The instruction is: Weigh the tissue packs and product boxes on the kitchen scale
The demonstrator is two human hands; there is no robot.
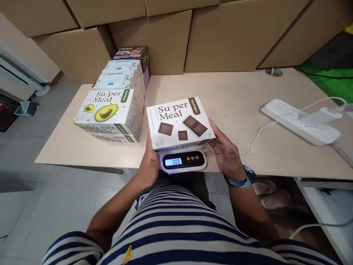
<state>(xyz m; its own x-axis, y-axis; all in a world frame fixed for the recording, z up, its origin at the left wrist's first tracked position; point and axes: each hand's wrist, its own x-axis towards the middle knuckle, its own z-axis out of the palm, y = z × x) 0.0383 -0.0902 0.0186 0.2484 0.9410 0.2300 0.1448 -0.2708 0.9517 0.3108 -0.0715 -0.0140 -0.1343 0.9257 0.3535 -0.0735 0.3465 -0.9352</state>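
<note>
A white Su-per Meal box [176, 126] with chocolate pieces printed on its top is held level between my two hands. My left hand [150, 164] grips its left side, and my right hand [228, 154] grips the right side near the front corner. Directly beneath the box is a digital kitchen scale [183, 161], its lit display reading 0.00. Whether the box touches the scale's plate is hidden. To the left, a Su-per Meal box with avocados [106, 108] lies on top of a second similar box.
Tissue packs [119, 74] and a dark box [133, 53] stand behind the avocado boxes. Large cardboard cartons [219, 38] line the table's back. A white power strip [297, 120] with a plugged-in adapter lies at the right, and a thin cable [260, 130] runs from it toward the scale.
</note>
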